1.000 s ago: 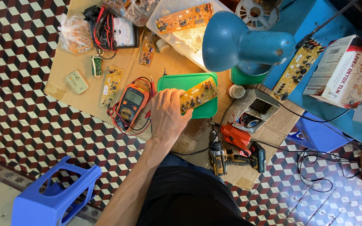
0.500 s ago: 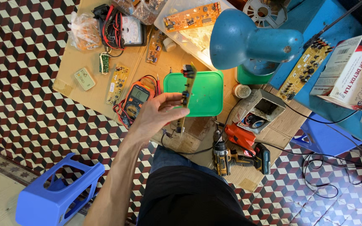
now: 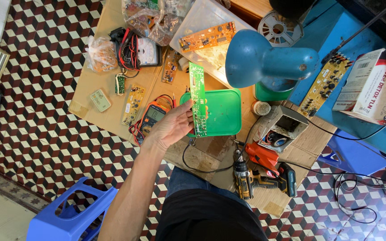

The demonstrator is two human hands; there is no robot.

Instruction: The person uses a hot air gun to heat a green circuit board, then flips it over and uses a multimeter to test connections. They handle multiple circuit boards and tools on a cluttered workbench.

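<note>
A green circuit board [image 3: 197, 100] is gripped upright by the left hand [image 3: 171, 127] above the green tray [image 3: 227, 111], solder side turned up as if for inspection; the right hand is not seen

Centre of frame: left hand [image 3: 171, 128] held a circuit board [image 3: 198, 99] upright above the lid [image 3: 224, 114]. Left of the hand: multimeter [image 3: 152, 119] on the cardboard sheet [image 3: 92, 82], with small boards beside it. Upper left: analogue meter [image 3: 144, 51] with leads, bag of parts [image 3: 100, 54] to its left. Upper centre: long circuit board [image 3: 207, 37] in a plastic tray [image 3: 200, 20]. Right of centre: desk lamp [image 3: 266, 60] over the lid. Far right: carton [image 3: 375, 87]. Lower centre: cordless drill [image 3: 255, 178]. Lower left: plastic stool [image 3: 65, 214].
</note>
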